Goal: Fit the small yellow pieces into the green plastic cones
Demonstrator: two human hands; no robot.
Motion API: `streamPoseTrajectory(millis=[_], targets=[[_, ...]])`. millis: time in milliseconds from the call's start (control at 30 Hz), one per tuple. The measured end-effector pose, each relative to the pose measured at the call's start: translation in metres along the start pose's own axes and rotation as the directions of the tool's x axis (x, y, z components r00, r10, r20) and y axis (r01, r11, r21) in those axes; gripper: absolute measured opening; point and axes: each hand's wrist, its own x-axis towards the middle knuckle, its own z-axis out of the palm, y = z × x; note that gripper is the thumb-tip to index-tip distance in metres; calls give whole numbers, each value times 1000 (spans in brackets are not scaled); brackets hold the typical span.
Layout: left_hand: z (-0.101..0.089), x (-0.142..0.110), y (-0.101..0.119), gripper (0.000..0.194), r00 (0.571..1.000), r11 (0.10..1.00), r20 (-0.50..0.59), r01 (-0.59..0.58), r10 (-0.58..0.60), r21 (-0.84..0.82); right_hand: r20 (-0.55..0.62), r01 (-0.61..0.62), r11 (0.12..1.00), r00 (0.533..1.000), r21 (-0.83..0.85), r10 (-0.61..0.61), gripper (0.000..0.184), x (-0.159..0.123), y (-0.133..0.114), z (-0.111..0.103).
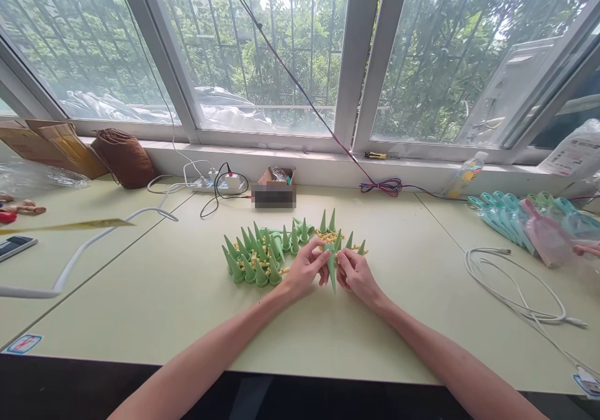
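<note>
A green cone with its tip pointing down is gripped near its wide end by my left hand. Right beside it, the fingers of my right hand are pinched together at the cone's edge; what is between them is too small to make out. To the left, several green cones stand tip up in a group, with small yellow pieces among them. More yellow pieces and upright green cones are just behind my hands, partly hidden by them.
A small cardboard box and a power strip are at the back. Bagged teal and pink plastic items and a coiled white cable lie to the right. A bottle leans by the window; a brown bag sits left.
</note>
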Motion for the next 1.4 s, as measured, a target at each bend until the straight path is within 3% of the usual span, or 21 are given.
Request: streamPoseTrajectory(millis=[233,467,600,733,867,967,1100,1267,1400], targets=[[-3,0,-1,35,992,985,41,122,-118,-120,19,27,998,999,-49,-26,38,-2,7,-2],[-2,0,0,37,965,903,88,261,-246,-342,30,184,917,982,-353,-185,35,-2,6,-8],[-3,1,-3,36,952,863,107,306,-288,-401,13,229,878,969,-420,-246,36,-2,7,-8],[-5,1,-4,36,967,910,119,251,-223,-330,-1,164,925,985,-343,-175,37,-2,7,-6],[-3,-1,-3,30,996,995,65,64,-58,-81,4,66,979,998,-192,-66,38,-3,1,-5],[-1,-4,-5,27,999,995,16,-51,49,82,53,27,995,998,-100,-22,39,-3,-4,-5],[2,-6,-8,24,993,976,-35,-104,113,190,75,9,999,997,-49,-6,41,-4,-8,-5],[5,-5,-2,29,997,994,-39,-57,61,94,64,17,999,998,-52,-13,41,-4,-7,-4],[4,-2,0,36,996,990,-1,93,-94,-103,66,56,993,997,-100,-50,39,-3,-1,-7]])
